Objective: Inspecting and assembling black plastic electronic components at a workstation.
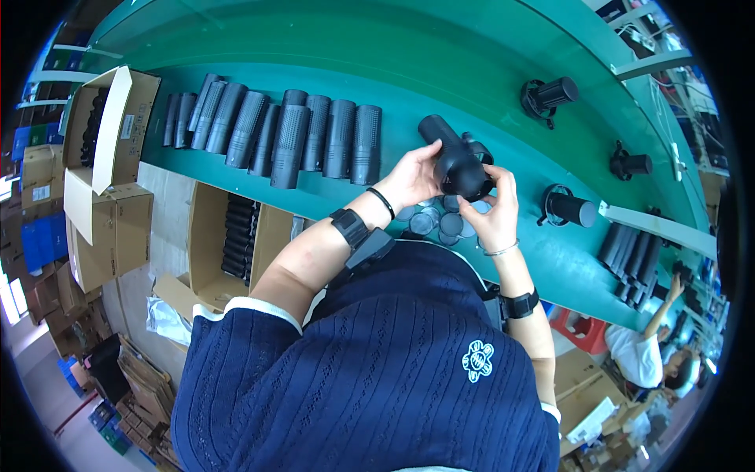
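Observation:
Over the near side of the green bench, both my hands hold a black cylindrical part with a rounded near end point(462, 171). My left hand point(415, 178) is closed on its left side, thumb and fingers against the rounded end. With fingers bent, my right hand point(497, 211) pinches the right side, where a black ring-like piece point(481, 151) shows partly. Whether that ring is joined to the part, I cannot tell. Just beneath my hands lie several flat grey discs point(450, 223). A row of black dotted tubes point(290, 143) stands left of my left hand.
Black ringed cylinders point(568, 206) are spaced along the bench point(487, 102) at the right, with dark tubes point(629, 256) beyond. An open carton point(206, 244) of black parts stands below the bench at left; more cartons point(114, 228) sit farther left. Another person point(635, 355) is at lower right.

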The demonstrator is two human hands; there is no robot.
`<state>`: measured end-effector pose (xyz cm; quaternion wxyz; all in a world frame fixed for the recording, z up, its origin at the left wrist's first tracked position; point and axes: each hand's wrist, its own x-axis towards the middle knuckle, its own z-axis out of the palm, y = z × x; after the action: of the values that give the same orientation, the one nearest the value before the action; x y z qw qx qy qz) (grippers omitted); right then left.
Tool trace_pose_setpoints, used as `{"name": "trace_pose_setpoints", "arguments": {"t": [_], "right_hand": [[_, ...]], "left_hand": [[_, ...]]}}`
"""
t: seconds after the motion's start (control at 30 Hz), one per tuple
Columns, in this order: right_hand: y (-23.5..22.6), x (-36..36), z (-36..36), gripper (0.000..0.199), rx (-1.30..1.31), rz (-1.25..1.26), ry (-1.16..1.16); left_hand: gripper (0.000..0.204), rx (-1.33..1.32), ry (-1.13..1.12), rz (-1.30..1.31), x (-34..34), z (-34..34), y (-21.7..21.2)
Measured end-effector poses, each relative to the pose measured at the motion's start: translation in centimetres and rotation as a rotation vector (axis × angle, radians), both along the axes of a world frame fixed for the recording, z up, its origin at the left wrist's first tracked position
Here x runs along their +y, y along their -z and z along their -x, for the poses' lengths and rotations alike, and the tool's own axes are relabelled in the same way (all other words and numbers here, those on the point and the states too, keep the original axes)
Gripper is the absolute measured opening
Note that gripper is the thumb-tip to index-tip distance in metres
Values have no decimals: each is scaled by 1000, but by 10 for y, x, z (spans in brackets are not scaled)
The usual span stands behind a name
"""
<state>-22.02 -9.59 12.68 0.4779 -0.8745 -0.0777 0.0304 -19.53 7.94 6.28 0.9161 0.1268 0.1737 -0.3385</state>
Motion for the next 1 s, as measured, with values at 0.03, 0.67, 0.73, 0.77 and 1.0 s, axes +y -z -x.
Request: {"name": "trace_pose_setpoints", "arguments": {"t": [0.03, 0.67, 0.73, 0.77, 1.0], "right_hand": [[-2, 0, -1, 59, -103, 54, -61], [-2, -95, 13, 26, -241, 321, 107], [-13, -117, 12, 29, -274, 490, 288], [-26, -127, 7, 32, -310, 615, 385], [5, -210, -24, 56, -26, 385, 570]], "left_hand": [[49, 0, -1, -1, -1, -1, 1], [63, -852, -545, -1511, -10, -189, 27], [63, -910, -586, -1756, -2, -218, 35], [63, -901, -599, -1887, 3, -230, 48], [84, -795, -477, -2000, 0, -236, 56]]}}
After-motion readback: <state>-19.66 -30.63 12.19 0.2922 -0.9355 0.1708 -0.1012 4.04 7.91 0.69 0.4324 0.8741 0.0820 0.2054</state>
